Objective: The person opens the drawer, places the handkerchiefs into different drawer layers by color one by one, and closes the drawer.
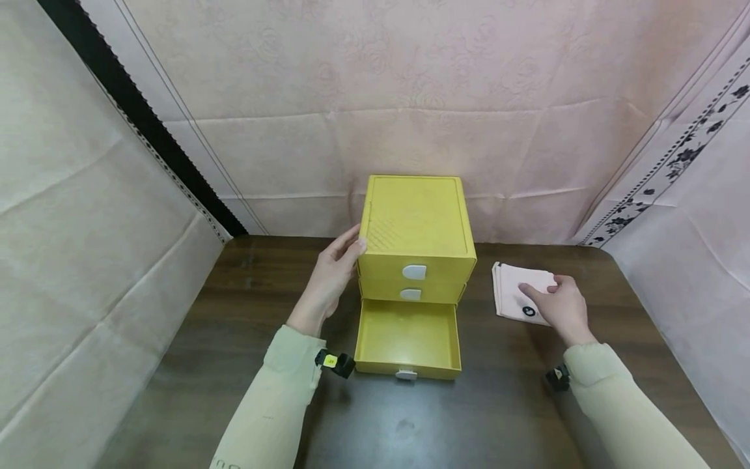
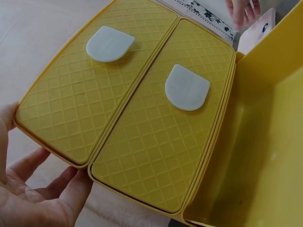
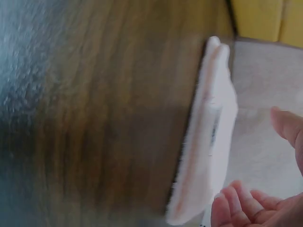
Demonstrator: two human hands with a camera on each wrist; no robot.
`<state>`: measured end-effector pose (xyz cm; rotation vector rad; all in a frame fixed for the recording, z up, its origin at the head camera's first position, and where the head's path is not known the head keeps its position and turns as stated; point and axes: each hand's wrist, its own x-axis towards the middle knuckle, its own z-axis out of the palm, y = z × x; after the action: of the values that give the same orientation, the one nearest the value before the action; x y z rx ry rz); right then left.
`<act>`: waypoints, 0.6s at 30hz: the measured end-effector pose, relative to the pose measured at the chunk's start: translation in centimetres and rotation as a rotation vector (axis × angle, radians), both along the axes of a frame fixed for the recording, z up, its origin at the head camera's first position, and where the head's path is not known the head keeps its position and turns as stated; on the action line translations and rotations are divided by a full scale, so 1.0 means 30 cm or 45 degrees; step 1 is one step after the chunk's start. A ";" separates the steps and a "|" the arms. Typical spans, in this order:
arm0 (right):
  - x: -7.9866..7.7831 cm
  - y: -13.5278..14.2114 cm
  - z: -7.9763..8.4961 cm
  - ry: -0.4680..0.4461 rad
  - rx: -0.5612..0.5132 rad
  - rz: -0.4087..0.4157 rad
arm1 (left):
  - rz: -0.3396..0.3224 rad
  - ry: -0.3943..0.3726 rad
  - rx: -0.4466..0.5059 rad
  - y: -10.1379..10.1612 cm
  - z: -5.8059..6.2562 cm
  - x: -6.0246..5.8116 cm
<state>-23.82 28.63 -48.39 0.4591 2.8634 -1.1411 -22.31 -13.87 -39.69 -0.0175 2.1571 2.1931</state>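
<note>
A yellow drawer cabinet [image 1: 418, 218] stands on the table with its bottom drawer [image 1: 408, 335] pulled out and bare inside. Two upper drawers with white tab handles [image 2: 187, 87] are closed. My left hand [image 1: 331, 273] touches the cabinet's left side near the top front corner, thumb at the edge and fingers against the side wall. To the right of the cabinet lies a folded white towel [image 1: 515, 293] with a small round black mark. Over the towel's right part hovers my right hand [image 1: 564, 309], thumb and fingers spread apart, with nothing between them in the right wrist view.
The dark wooden table [image 1: 404, 423] carries the cabinet and towel. Pale cloth curtains [image 1: 410, 85] hang behind and at both sides. The pulled-out drawer juts toward me between my forearms.
</note>
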 end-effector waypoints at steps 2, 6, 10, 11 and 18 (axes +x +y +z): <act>-0.009 0.003 -0.011 -0.024 0.009 -0.016 | 0.006 0.012 -0.004 0.001 -0.002 0.001; -0.022 0.005 -0.034 -0.049 0.053 -0.051 | 0.003 0.016 -0.004 -0.001 -0.012 -0.004; -0.029 0.011 -0.051 -0.042 0.093 -0.054 | -0.009 0.015 -0.002 -0.001 -0.010 -0.004; -0.030 0.012 -0.054 -0.037 0.098 -0.051 | -0.013 0.014 -0.002 -0.002 -0.009 -0.005; -0.041 0.018 -0.071 -0.063 0.163 -0.040 | -0.025 -0.004 0.008 -0.007 -0.009 -0.012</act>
<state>-25.06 29.18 -50.53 0.5317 2.9073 -0.9396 -22.66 -14.08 -39.95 0.0003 2.1395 2.1873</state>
